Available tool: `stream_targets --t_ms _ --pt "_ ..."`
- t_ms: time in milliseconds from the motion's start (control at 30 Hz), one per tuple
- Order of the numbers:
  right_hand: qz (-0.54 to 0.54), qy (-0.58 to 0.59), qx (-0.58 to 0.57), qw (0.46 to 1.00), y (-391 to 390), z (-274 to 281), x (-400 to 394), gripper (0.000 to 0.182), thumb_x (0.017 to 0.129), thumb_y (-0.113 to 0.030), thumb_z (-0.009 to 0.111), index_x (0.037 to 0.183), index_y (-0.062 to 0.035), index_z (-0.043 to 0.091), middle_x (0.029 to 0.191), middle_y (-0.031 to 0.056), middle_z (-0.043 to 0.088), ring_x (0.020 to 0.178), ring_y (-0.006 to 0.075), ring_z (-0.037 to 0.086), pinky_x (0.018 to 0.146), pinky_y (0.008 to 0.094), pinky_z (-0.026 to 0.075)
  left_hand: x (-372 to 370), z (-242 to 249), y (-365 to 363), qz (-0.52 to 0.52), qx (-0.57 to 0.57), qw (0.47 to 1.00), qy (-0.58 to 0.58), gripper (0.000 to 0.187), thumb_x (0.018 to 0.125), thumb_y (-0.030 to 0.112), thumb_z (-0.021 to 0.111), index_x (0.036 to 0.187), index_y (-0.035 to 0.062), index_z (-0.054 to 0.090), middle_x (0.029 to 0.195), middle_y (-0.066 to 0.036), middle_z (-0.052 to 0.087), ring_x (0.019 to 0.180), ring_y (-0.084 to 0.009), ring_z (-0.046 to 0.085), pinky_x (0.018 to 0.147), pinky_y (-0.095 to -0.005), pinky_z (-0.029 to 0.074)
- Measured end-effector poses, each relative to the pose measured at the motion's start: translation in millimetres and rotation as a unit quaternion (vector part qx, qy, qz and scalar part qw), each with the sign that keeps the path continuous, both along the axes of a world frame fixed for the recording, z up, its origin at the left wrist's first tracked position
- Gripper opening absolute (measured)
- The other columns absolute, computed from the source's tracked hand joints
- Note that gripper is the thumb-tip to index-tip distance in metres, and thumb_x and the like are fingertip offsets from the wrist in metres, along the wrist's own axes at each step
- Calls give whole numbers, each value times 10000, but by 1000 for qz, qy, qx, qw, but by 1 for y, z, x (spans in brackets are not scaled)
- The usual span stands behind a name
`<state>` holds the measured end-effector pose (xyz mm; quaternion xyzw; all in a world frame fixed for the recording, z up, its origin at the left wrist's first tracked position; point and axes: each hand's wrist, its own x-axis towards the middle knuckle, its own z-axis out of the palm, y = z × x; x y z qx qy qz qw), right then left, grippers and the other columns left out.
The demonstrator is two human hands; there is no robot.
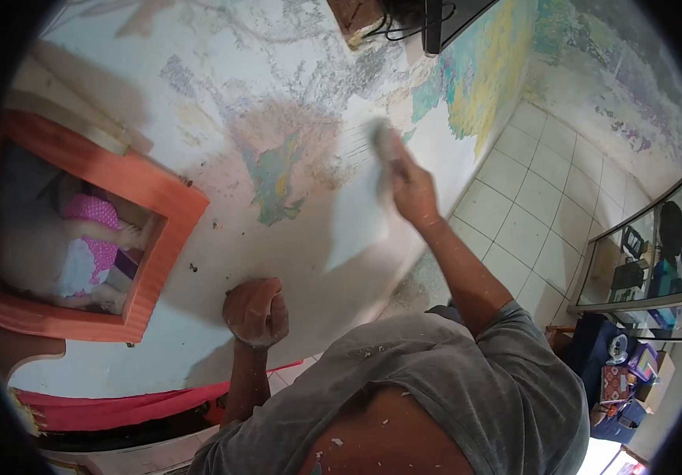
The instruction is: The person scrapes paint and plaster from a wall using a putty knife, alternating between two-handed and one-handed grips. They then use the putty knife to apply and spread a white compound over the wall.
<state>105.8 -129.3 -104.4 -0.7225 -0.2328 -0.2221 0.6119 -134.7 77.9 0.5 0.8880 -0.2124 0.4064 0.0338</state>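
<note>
My right hand [415,190] is closed around a flat grey-green hand tool [386,141], smeared by motion, held up at the wall. The tool's exact kind is blurred. Thin dark scratch lines mark the pale wall [333,245] just left of it. Lower down, my left hand [256,313] makes a dusty fist close against the wall, with nothing showing in it. Between and above the hands, old paint [276,178] shows in ragged pink, teal and yellow patches.
An orange-framed picture [168,210] hangs at the left. A dark-edged screen or box [433,28] with cables juts out at the top. To the right are white floor tiles [524,226] and a glass display case [642,253]. Red cloth [131,405] lies at lower left.
</note>
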Motion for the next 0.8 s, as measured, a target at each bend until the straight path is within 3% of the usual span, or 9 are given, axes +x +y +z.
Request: stream_targets --t_ms 100,200,267,433,533,600,667,733,800 --pt "105 -12 -86 991 8 37 -24 570 888 -13 524 1428 -191 481 1299 197 593 1166 307 615 980 347 492 -3 -4 1 0 -3 1000 9 205 879 36 592 1082 13 568 770 -91 663 651 -250 644 605 -358 522" --pt "-11 -54 63 997 13 -20 21 606 863 8 513 1427 -211 483 1205 214 630 1070 365 640 918 370 522 -3 -1 1 0 0 1000 8 205 881 36 587 1083 11 567 770 -90 662 655 -249 646 610 -358 527" --pt "-3 285 35 958 -18 -9 20 595 862 5 511 1422 -196 490 1234 227 615 1072 368 643 909 371 522 -5 -1 -1 2 -5 1000 2 203 883 36 583 1083 9 566 770 -88 662 654 -249 646 611 -358 529" --pt "61 19 -36 997 6 37 -13 601 853 4 534 1425 -176 489 1279 211 605 1112 335 640 953 342 492 -1 -2 0 7 6 1000 5 189 888 40 574 1076 17 572 780 -83 665 651 -249 643 612 -358 527" --pt "-3 -53 66 996 10 -15 29 587 874 2 516 1433 -172 482 1226 201 641 1066 300 669 924 338 500 -3 -2 2 7 0 1000 13 196 886 48 583 1080 24 575 786 -85 666 657 -248 642 616 -355 523" --pt "5 337 48 940 -29 3 29 551 938 -6 434 1470 -147 427 1303 170 617 1158 232 631 963 306 481 -2 -1 0 11 2 1000 9 202 883 51 587 1084 25 575 786 -82 666 660 -246 643 620 -354 523" --pt "-24 259 17 965 -34 -18 39 656 912 43 476 1506 -217 375 1151 182 681 899 166 655 888 296 489 1 0 0 13 7 1000 8 209 881 54 591 1087 26 575 787 -80 667 663 -244 643 624 -352 523" --pt "0 29 69 997 -6 -2 26 585 911 -4 477 1469 -173 429 1239 194 640 1095 281 661 932 361 498 1 -2 -1 7 12 1000 -2 212 871 48 596 1082 29 583 784 -76 666 662 -241 643 629 -349 523" --pt "62 38 -35 997 1 58 -6 576 888 -11 513 1437 -182 467 1311 186 585 1150 337 617 979 349 478 -1 -3 -1 13 7 1000 11 212 865 43 596 1076 31 584 784 -74 666 662 -240 643 627 -350 523"
